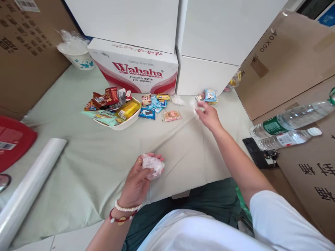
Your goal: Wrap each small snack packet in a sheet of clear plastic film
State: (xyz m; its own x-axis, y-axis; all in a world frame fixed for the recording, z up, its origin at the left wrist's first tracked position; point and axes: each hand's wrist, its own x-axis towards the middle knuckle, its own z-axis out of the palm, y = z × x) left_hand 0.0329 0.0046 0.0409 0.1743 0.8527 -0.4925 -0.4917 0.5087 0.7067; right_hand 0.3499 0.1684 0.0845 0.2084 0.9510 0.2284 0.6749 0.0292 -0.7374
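Observation:
A crumpled wad of clear plastic wrap (154,167) rests in my left hand (138,177), with the fingers closed around it above the front of the table. Further out, my right hand (208,115) reaches over the back right of the table, its thumb and forefinger pinched near a blurred, see-through whitish scrap that I cannot make out. Just beyond it lie a blue snack packet (210,95) and other small packets. Another clump of clear plastic (178,100) sits left of this hand. A wrapped cracker (172,115) and several blue packets (147,113) lie nearby.
A white dish (125,124) heaped with snacks stands at the back left. Behind it are a Wahaha carton (136,71) and white boxes (209,76). A plastic roll (31,184) lies left; a phone (252,150), keys and bottles (290,138) are at the right edge.

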